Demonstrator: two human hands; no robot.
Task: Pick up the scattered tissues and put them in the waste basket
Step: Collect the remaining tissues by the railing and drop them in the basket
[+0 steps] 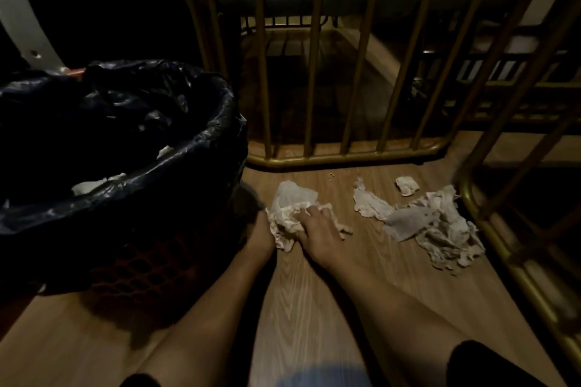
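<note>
A crumpled wad of white tissues [290,207] lies on the wooden floor beside the waste basket [132,179], which is lined with a black bag and holds a few white scraps. My right hand [317,226] lies on top of the wad with its fingers curled into it. My left hand [261,232] presses the wad's left edge, its fingers mostly hidden by the tissue. More tissues lie to the right: a torn strip [369,206], a large ragged heap [440,232] and a small scrap [407,186].
A gold metal railing [345,157] runs along the floor just behind the tissues. Another gold frame [490,229] curves round at the right, touching the big heap. Open wooden floor [301,308] lies between my forearms.
</note>
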